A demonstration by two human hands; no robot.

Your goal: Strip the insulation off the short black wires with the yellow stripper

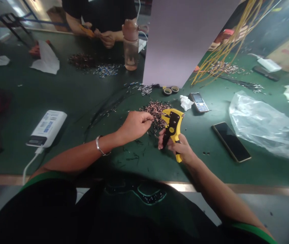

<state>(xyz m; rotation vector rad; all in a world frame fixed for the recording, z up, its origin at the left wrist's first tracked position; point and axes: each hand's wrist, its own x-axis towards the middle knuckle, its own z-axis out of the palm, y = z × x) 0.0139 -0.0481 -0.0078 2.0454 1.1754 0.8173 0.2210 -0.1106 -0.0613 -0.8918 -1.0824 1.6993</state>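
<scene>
My right hand (178,145) is wrapped around the handles of a yellow and black wire stripper (173,123), its head pointing up and left. My left hand (139,124) is closed in a pinch just left of the tool's jaws. A thin dark wire shows at its fingertips, mostly hidden by them. Under and behind the jaws lies a heap of small copper-and-black pieces (156,110). Short black scraps (133,157) are scattered on the green table (124,169) below my left hand.
Beyond the heap stand a pale upright panel (180,40) and two tape rolls (171,90). A keypad phone (199,102), smartphone (231,141) and plastic bag (263,125) lie right; a white power bank (48,127) lies left. Across the table, a co-worker's hands (107,38) are near a bottle (131,51).
</scene>
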